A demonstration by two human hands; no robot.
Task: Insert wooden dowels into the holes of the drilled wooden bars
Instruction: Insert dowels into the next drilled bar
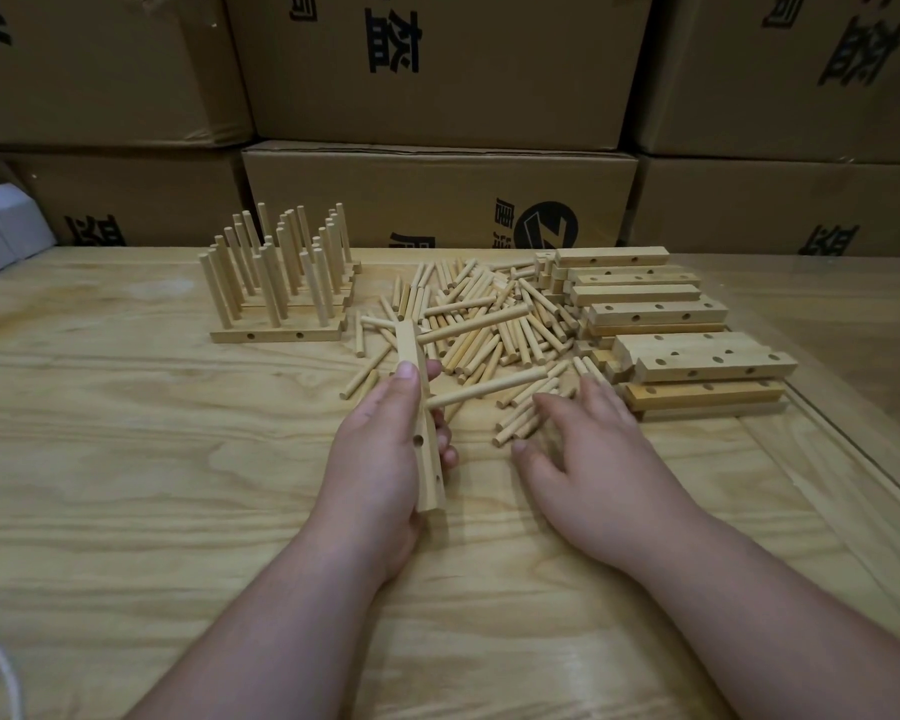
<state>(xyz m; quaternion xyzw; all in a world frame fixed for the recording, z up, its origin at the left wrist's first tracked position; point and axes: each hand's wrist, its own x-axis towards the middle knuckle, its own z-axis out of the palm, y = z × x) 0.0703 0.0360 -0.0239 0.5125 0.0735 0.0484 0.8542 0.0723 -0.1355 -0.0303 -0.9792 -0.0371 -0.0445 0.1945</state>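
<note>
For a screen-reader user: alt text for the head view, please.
A left hand grips a drilled wooden bar with two dowels inserted, while the open right hand reaches into a loose dowel pile on a wooden table.

Right hand (588, 449) fingertips motion-blurred over loose dowels (489, 324); cardboard boxes (437, 65) cropped by top edge.
</note>
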